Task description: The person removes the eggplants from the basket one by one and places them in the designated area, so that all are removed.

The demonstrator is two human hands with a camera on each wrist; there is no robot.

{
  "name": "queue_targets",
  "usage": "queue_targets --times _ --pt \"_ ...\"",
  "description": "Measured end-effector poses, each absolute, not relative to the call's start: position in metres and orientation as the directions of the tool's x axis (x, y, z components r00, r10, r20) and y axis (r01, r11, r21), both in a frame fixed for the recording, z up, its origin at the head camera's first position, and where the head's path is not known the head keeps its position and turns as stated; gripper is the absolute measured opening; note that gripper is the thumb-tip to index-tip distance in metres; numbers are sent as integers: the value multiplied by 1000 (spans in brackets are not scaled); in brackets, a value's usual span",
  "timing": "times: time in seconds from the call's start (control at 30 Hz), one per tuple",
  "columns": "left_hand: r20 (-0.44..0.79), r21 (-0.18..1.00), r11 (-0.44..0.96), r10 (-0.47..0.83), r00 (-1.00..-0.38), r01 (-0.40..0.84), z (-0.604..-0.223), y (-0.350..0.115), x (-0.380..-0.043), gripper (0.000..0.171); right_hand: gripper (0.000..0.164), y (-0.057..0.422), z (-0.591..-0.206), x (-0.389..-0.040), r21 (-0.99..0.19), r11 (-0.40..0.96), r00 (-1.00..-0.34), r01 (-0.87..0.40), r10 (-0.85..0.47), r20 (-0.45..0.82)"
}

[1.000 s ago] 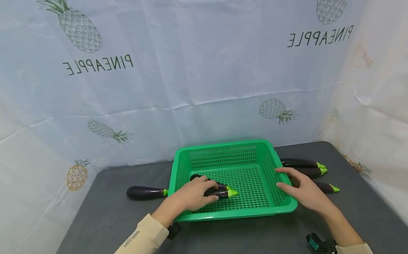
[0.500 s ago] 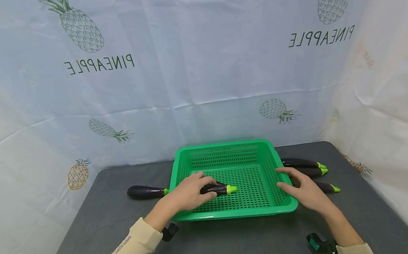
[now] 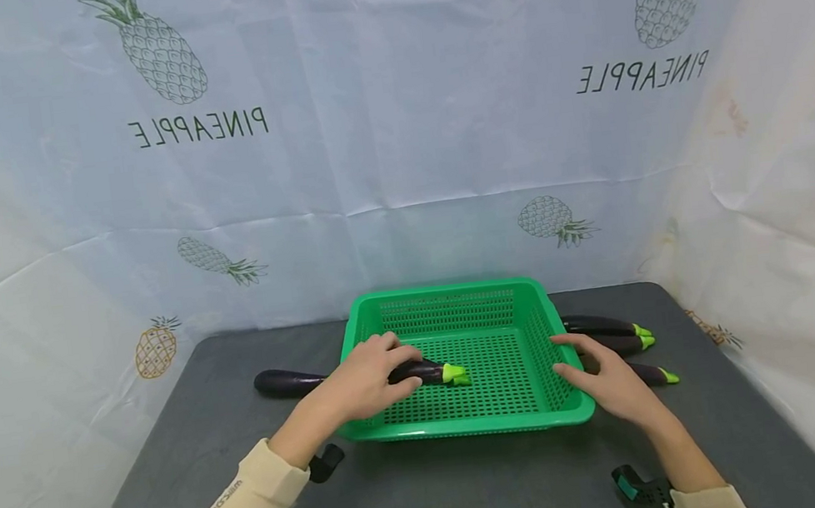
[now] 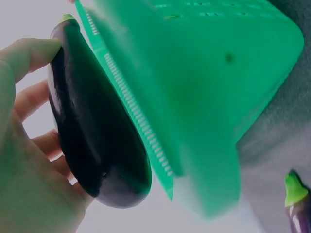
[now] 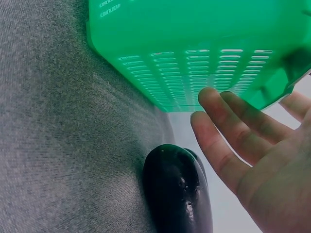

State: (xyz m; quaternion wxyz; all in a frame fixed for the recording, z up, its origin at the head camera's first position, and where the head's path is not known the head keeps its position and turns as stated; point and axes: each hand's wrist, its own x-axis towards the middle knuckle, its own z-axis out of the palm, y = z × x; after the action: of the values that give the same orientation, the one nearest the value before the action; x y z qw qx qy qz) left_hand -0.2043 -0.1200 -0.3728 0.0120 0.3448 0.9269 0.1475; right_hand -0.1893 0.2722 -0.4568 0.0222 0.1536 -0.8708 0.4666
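In the head view my left hand point(image 3: 369, 380) grips a dark purple eggplant point(image 3: 421, 372) with a green stem cap, over the left part of the green basket point(image 3: 473, 428). The left wrist view shows thumb and fingers around this eggplant point(image 4: 99, 126), beside the basket wall. A second green cap shows right by the held one; the body of that eggplant is mostly hidden. My right hand point(image 3: 610, 377) rests at the basket's right rim, index finger and thumb tips over it. In the right wrist view its other fingers point(image 5: 221, 150) extend loosely along the outer wall.
On the dark table point(image 3: 435, 494), another eggplant point(image 3: 282, 383) lies left of the basket. Three eggplants point(image 3: 600, 326) lie to its right, partly behind my right hand. A white cloth printed with pineapples point(image 3: 392, 121) hangs behind and at both sides.
My left hand has drawn back to the left and slightly up with the eggplant. The second eggplant in the basket is now mostly covered. My right hand has not moved.
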Motion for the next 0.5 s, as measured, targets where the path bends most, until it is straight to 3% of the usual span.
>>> queue_targets --times 0.5 --pt "156 189 730 638 -754 656 -359 -145 -198 28 51 272 -456 -189 -812 507 -950 -291 -252 183"
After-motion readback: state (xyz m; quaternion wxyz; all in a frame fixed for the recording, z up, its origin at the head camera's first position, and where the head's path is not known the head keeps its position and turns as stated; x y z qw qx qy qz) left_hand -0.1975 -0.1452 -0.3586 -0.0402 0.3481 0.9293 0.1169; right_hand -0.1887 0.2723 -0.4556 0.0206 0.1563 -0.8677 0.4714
